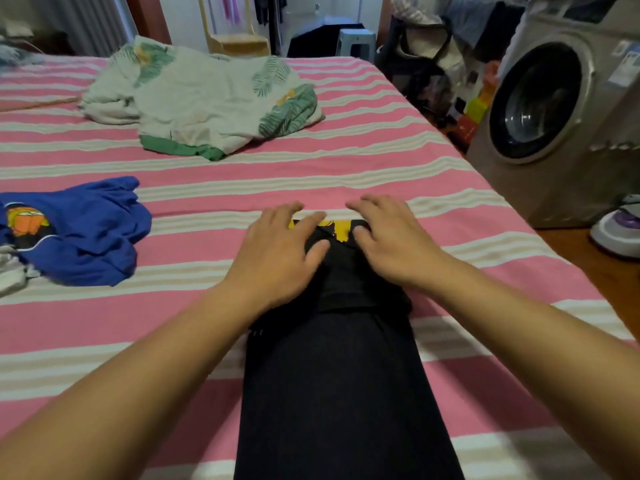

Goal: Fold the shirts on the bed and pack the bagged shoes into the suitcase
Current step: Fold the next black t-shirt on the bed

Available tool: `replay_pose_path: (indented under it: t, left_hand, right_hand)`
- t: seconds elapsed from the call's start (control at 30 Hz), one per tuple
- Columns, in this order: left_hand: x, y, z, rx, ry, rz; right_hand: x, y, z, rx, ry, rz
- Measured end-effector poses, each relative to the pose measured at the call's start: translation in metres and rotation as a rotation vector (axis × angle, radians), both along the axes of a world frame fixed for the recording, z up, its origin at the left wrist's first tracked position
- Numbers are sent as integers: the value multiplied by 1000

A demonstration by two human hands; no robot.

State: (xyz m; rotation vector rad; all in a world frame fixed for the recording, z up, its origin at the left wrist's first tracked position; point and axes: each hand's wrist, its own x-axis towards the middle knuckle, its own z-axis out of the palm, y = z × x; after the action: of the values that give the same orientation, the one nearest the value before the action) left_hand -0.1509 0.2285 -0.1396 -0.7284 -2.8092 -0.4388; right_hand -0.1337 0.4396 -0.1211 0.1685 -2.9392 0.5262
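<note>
Black shirt lies in a long narrow strip down the middle of the bed, already folded in from its sides, with the far end doubled back toward the person and a patch of yellow print showing at that edge. Left hand and right hand rest flat on that far fold — fingers spread and fairly straight, pressing the cloth rather than pinching it.

It looks like thin, soft cloth: light, limp, likely to slump and slide over itself, so a fold probably holds only if pressed flat. The best hold for the next fold seems to be the two corners of the far edge, one in each hand.

A blue shirt lies crumpled well to the left, not yet folded — neither bagged shoes nor a suitcase can be seen.
</note>
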Motion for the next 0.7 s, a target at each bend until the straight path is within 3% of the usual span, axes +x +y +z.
replay_pose_path:
  t: [0.1,0.27,0.37,0.47,0.6,0.7]
  left_hand:
    - [-4,9,-51,-320,-136,-100]
    - [6,6,-55,-398,-218,-75]
    - [45,-15,-50,-441,-293,-91]
    - [91,-47,-42,-445,-354,-106]
    - [150,-63,-14,-499,-283,-63]
    - [220,-77,-7,-501,-310,-299]
  right_hand:
    - [-5,-17,-51,268,-203,157]
    - [3,-13,-64,403,-230,96]
    - [48,-16,-56,483,-242,130]
    - [110,-5,-52,468,-339,165]
    - [166,0,-24,478,-363,212]
    - [233,-3,-11,403,-299,406]
